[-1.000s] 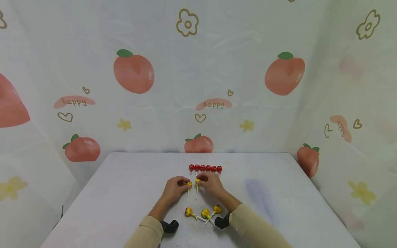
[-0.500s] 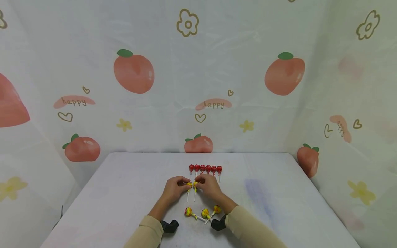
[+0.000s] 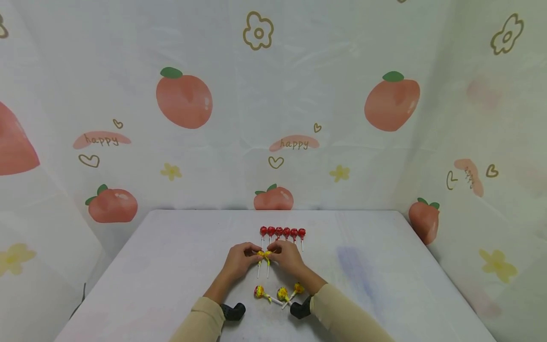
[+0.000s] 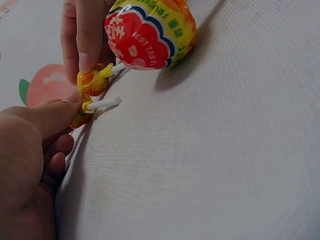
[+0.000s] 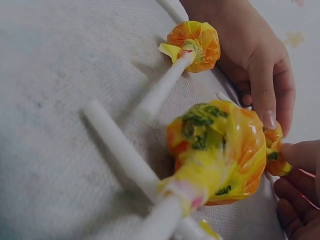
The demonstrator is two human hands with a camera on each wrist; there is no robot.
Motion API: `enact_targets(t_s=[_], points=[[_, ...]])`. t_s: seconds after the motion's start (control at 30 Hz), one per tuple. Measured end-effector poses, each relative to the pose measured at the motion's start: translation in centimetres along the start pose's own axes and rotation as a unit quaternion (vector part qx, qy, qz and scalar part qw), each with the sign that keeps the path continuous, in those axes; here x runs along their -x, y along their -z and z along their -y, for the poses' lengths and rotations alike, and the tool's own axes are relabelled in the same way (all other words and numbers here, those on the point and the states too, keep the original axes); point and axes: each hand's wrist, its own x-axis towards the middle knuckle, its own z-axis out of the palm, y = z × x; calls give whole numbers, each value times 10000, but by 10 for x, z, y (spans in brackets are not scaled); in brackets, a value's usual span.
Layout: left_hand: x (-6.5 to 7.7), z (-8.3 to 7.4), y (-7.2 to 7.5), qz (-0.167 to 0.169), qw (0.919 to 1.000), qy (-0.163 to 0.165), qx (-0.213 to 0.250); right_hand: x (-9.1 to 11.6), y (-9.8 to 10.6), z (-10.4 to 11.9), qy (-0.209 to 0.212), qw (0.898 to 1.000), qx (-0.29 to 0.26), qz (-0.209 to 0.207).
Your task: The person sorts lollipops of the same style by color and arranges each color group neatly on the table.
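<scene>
"Head view first: where were your hands?"

"Mid-frame, low over the desk (image 3: 183,266). My left hand (image 3: 239,259) pinched a yellow lollipop (image 3: 259,266), thumb and fingers nearly closed; my right hand (image 3: 287,255) pinched the second yellow lollipop (image 3: 268,267), just beside it. Both sticks pointed toward the bottom of the frame."

"What lay around them?"

"Six red lollipops (image 3: 279,232) in a row, just above my hands. At lower centre were three loose yellow lollipops (image 3: 259,292), the right ones near the black wrist mount (image 3: 300,308) on my right arm."

"And the left wrist view?"

"My left hand took up the left side, its thumb at the heads in the upper left. My right fingers pressed from the top. A red-labelled lollipop (image 4: 150,35) loomed large at top centre. Whether the pinched heads touched each other, I couldn't tell."

"The right wrist view?"

"My left hand was at upper right, my right at the right edge, the pinched heads between them, partly hidden behind a big yellow one."
</scene>
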Motion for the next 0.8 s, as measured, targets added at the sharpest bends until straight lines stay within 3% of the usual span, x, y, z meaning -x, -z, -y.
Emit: enact_targets(t_s=[0.53, 0.8], points=[[0, 0, -1, -5, 10000, 31, -17, -1, 6, 2, -233, 9997, -83, -19], [0, 1, -2, -72, 10000, -5, -43, 3, 15, 12, 227, 9993, -46, -276]])
